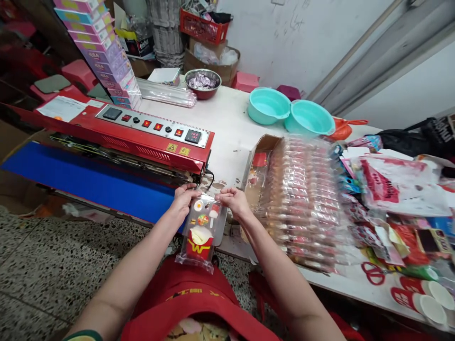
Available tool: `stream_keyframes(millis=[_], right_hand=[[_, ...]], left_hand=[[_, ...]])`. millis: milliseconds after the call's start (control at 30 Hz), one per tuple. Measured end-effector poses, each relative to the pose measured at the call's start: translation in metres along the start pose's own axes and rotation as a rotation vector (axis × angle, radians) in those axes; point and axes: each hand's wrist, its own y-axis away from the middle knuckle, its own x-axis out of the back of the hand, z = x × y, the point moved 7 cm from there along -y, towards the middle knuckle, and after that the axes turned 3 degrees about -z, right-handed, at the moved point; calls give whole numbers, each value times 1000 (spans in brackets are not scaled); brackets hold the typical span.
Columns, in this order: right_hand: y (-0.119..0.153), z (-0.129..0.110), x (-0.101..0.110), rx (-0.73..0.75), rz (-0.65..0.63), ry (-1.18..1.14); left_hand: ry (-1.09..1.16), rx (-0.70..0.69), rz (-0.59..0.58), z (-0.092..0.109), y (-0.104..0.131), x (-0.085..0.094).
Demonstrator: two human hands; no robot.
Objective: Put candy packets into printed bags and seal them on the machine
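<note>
A clear plastic packet hangs between my two hands at the right end of a red sealing machine. Inside it show a red french-fries box piece, a fried egg, an ice lolly and a round colourful piece. My left hand pinches the packet's top left corner, close to the machine's edge. At the top right corner, my right hand has its fingers closed on the film. A blue conveyor belt runs along the machine's front, left of the packet.
Right of my hands, a cardboard box holds a dense row of similar packets. Behind stand two turquoise basins and a metal bowl of sachets. Stacked boxes rise behind the machine. Red scissors and paper cups lie at right.
</note>
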Motion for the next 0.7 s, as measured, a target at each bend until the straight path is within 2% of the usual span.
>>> stream_keyframes(millis=[133, 267, 467, 533, 600, 667, 700], right_hand=[[-13, 0, -4, -5, 51, -28], [-31, 4, -16, -25, 83, -91], [-54, 12, -56, -6, 71, -111], [-49, 11, -65, 36, 65, -137], [-33, 6, -64, 104, 47, -136], [-5, -4, -45, 186, 27, -71], [13, -11, -27, 234, 32, -19]], left_hand=[[17, 38, -42, -1, -9, 7], [4, 73, -61, -2, -10, 28], [38, -50, 57, 11, -21, 62], [40, -103, 127, 20, -26, 73], [23, -158, 217, 35, -30, 88], [-1, -197, 306, 53, -29, 109], [-28, -220, 358, 63, -26, 122]])
